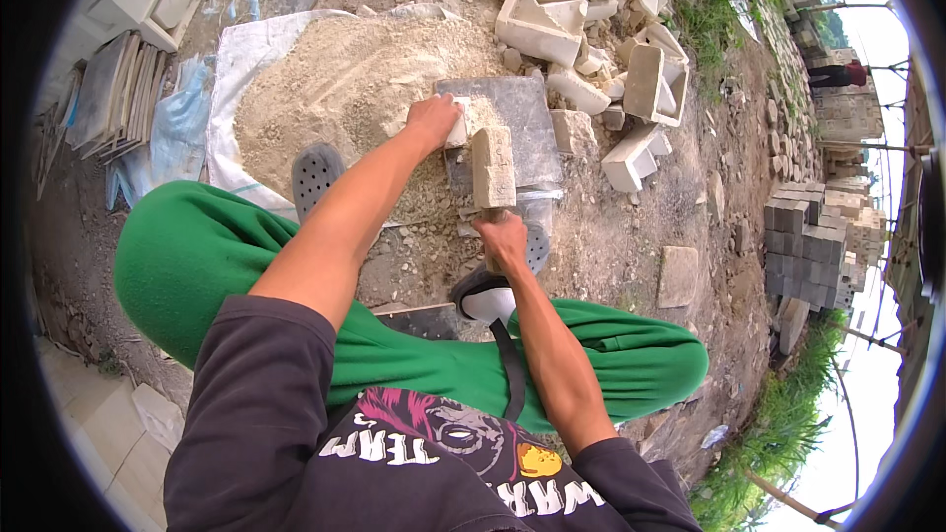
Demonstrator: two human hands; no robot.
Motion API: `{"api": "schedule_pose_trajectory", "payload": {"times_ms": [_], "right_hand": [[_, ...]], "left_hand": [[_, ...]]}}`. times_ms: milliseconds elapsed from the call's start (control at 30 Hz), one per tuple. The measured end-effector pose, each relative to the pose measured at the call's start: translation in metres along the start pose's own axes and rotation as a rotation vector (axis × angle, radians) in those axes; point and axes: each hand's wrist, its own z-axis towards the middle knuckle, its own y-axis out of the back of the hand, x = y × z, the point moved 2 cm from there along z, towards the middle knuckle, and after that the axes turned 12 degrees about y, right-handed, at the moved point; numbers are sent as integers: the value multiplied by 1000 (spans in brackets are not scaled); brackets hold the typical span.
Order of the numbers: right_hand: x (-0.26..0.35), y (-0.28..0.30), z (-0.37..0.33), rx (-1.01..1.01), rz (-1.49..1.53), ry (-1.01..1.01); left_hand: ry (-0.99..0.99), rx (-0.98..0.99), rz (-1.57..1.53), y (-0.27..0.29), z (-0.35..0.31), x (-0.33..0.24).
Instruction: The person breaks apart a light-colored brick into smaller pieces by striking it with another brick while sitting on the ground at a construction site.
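Note:
My left hand [434,122] is closed on a pale piece of broken stone [457,124], pressing it against a dark grey flat slab [527,103] on the ground. My right hand [502,239] grips a mallet by a short handle, mostly hidden under the fingers. The pale, dusty block-shaped head of the mallet [494,168] is over the slab's near part, just right of the stone piece. Crushed stone [340,99] is heaped left of the slab on a white sheet [229,143], and some crumbs lie on the slab itself.
Broken pale troughs and chunks [542,25] are piled beyond the slab to the right. A flat stone [678,277] lies on the dirt at right. Stacked grey blocks [803,236] stand farther right. Thin boards [118,89] lean at far left. My grey clogs [317,175] flank the work.

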Motion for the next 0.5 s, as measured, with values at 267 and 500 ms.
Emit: {"api": "schedule_pose_trajectory", "payload": {"times_ms": [267,500], "right_hand": [[9,8,12,-4,53,37],[-4,-10,11,-218,166,213]], "left_hand": [[21,-9,-52,-2,0,1],[3,7,19,0,0,-2]]}}
